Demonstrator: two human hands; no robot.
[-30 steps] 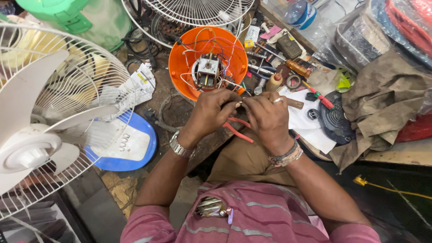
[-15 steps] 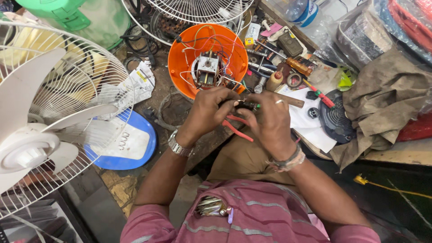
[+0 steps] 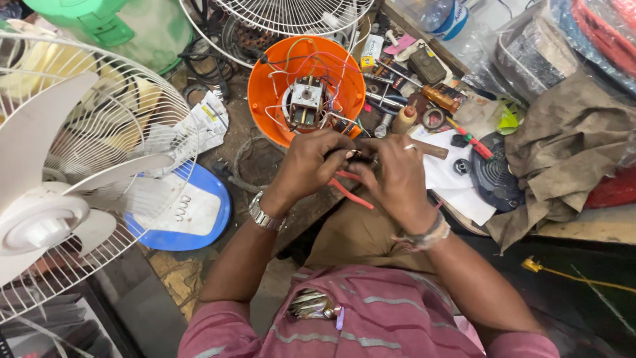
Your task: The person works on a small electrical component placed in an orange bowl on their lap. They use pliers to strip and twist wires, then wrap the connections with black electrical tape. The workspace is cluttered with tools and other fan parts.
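Just below the orange fan housing, I am gripping red-handled pliers with both hands.

My left hand and right hand are meeting over the red handles, fingers closing tight around the tool and thin wires running up into the motor.

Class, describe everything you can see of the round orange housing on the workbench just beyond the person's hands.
The orange housing is a round, bowl-like shell, seemingly plastic, lying open side up on the cluttered bench. Inside sits a small metal motor block on a pale ring, with thin coloured wires looping around it and over the rim towards the hands. The left hand and right hand overlap its near edge; whether they touch it is unclear.
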